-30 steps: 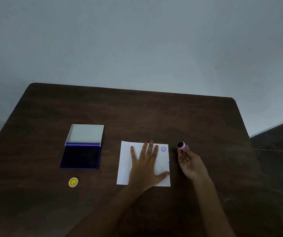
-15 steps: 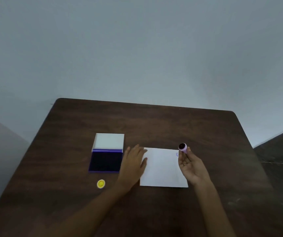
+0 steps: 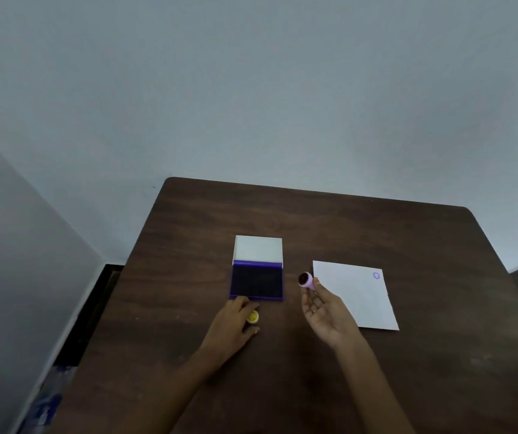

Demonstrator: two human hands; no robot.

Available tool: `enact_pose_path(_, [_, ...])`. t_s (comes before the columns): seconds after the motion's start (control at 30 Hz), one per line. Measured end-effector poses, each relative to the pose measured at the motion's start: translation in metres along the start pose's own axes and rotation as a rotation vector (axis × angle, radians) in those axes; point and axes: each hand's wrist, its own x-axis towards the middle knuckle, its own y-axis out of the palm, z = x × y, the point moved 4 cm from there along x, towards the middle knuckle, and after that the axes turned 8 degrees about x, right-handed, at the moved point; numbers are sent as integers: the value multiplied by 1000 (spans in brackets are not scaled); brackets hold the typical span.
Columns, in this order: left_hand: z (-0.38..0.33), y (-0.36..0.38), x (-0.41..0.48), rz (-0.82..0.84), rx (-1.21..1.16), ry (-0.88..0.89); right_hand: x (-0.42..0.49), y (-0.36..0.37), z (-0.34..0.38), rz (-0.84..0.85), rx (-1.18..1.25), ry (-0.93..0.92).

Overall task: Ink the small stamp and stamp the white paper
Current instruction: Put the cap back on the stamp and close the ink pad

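Note:
My right hand [image 3: 326, 311] holds a small pink stamp [image 3: 307, 280] between fingertips, its dark inked face turned up, between the ink pad and the paper. The white paper [image 3: 356, 296] lies flat to the right, with one purple round print [image 3: 376, 275] near its far right corner. The open ink pad [image 3: 256, 283] has a dark purple pad and a white lid standing behind. My left hand [image 3: 234, 324] rests palm down just in front of the pad, its fingers around a yellow smiley cap [image 3: 253, 317]; whether it grips the cap is unclear.
Everything sits on a dark brown wooden table [image 3: 376, 233] against a pale wall. The table's left edge drops to the floor, where something blue [image 3: 48, 402] lies.
My left hand left the paper and moved left to the yellow cap in front of the ink pad. My right hand still holds the stamp. The view has swung left.

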Motion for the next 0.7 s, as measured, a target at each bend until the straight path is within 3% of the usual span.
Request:
enact_pose_path(0.23, [1, -5, 6, -23, -197, -40, 0, 1, -33, -6, -17, 17])
enact_pose_path(0.33, [8, -14, 1, -88, -610, -250, 0, 1, -40, 0, -31, 2])
enact_pose_path(0.43, [7, -18, -5, 78, -1372, -496, 0, 2, -47, 24, -75, -29])
enact_pose_path(0.47, [5, -21, -5, 121, -1523, -518, 0, 3, -48, 40, -118, -50])
enact_pose_path(0.57, [2, -30, -8, 162, -1713, -507, 2, 6, -52, 74, -312, -162])
enact_pose_path(0.7, [1, -38, -11, 169, -1800, -493, 2, 11, -57, -6, -650, -349])
